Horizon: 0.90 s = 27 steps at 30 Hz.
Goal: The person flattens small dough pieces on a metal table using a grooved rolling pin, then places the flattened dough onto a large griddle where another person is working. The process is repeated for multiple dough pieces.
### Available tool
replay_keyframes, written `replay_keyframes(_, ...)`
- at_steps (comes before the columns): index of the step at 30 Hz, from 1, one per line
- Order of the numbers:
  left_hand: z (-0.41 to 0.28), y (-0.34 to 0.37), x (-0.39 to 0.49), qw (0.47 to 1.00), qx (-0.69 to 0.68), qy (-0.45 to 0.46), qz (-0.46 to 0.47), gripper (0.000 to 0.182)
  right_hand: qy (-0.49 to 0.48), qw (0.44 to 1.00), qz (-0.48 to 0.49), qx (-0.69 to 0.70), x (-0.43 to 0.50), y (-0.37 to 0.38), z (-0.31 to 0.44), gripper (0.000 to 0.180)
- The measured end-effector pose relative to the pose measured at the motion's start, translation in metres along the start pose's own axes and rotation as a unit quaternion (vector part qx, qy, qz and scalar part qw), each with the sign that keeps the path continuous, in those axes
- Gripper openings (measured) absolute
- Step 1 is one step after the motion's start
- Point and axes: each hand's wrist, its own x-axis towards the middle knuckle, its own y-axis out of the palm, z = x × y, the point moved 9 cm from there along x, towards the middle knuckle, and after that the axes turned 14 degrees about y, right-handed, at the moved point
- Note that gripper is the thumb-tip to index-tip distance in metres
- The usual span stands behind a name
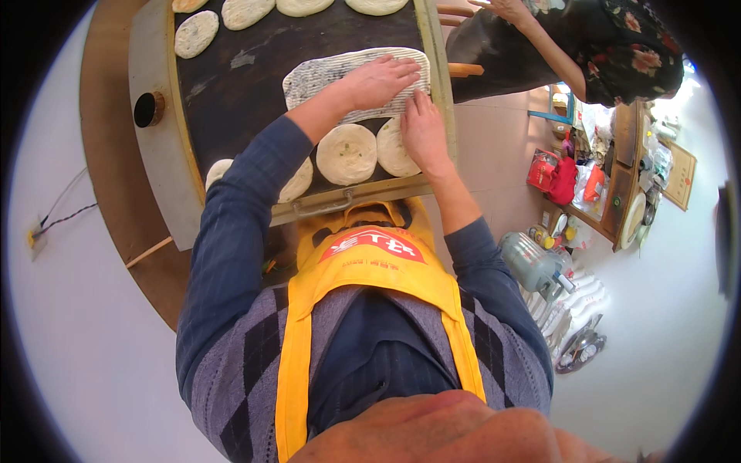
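My left hand [382,84] rests palm down, fingers extended, on a long, pale ribbed piece [318,75] with dark specks. I cannot tell whether this piece is dough or a cloth pad. It lies across a dark griddle plate [231,98] near the right rim. The fingertips of my right hand [427,130] touch its near right edge. That hand also partly covers a round flatbread [393,150]. Just left sits another round flatbread [346,154] with green bits at its centre. My left forearm partly hides a further flatbread [298,182]; one more [218,172] shows beyond the arm.
Several flatbreads [248,13] line the far side. The griddle's metal frame [168,116] carries a black knob [149,109] and a front handle [321,202]. A person [625,52] stands beyond the right rim, near wooden handles [466,70]. Shelves [622,173] and a gas cylinder [529,260] stand right.
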Motion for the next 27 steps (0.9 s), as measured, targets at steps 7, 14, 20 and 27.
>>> replay_keyframes(7, 0.006, 0.026, 0.021, 0.996, 0.056, 0.009, 0.074, 0.056, 0.015, 0.998, -0.033, -0.046, 0.000, -0.001, -0.002, 0.034)
replay_keyframes(14, 0.018, 0.019, 0.023, 0.999, 0.029, 0.000, -0.021, 0.038, 0.001, 0.996, -0.084, -0.042, 0.021, -0.022, 0.011, 0.036)
replay_keyframes(20, 0.034, -0.071, -0.021, 0.967, 0.114, -0.098, -0.208, 0.026, -0.021, 0.994, -0.094, -0.059, 0.029, -0.004, 0.014, 0.036)
replay_keyframes(27, -0.041, -0.087, -0.159, 0.973, 0.061, -0.221, -0.034, 0.031, -0.325, 0.925, 0.151, 0.129, 0.051, 0.032, 0.149, 0.049)
